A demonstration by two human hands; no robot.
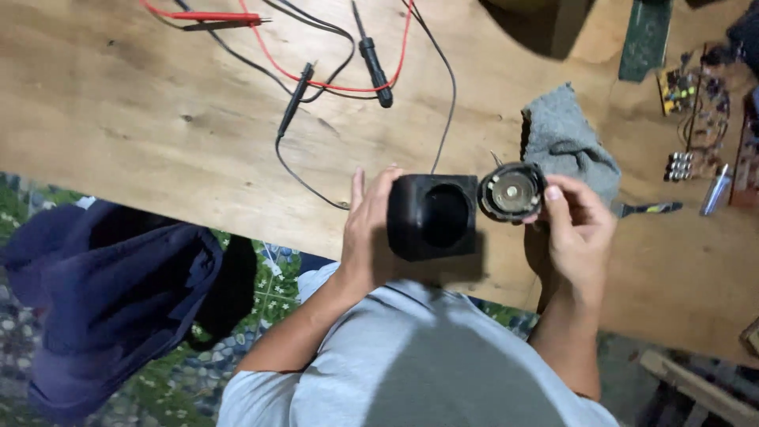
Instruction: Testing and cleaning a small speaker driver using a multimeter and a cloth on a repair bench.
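Blue cloth [111,292]: a dark blue garment lies bunched at the near left, below the table edge, over a patterned floor.
Table [158,134]: a pale wooden top that fills the far part of the view, with its near edge slanting down to the right.
Probe leads [316,71]: red and black wires with pointed probes are spread on the far left-centre of the table; one black wire runs down toward the black box.
Left hand [365,237]: it wraps the left side of the box, palm against it, fingers closed round the far edge and the thumb hidden behind; a firm hold.
Black box [432,217]: a small dark cube-shaped housing, held just above the near table edge at centre. Its face toward the camera has a large round opening that looks dark and hollow inside.
Round speaker [511,192]: a small disc-shaped part with a black rim and a silvery metal centre, held just to the right of the box and touching or nearly touching its right edge, back side up.
Right hand [577,237]: fingers curl narrowly round the right rim of the speaker, thumb tip on its near side; it grips that part alone.
Grey rag [565,146]: crumpled on the table just beyond the right hand.
Circuit boards [700,103]: small boards and parts at the far right, well apart from both hands.
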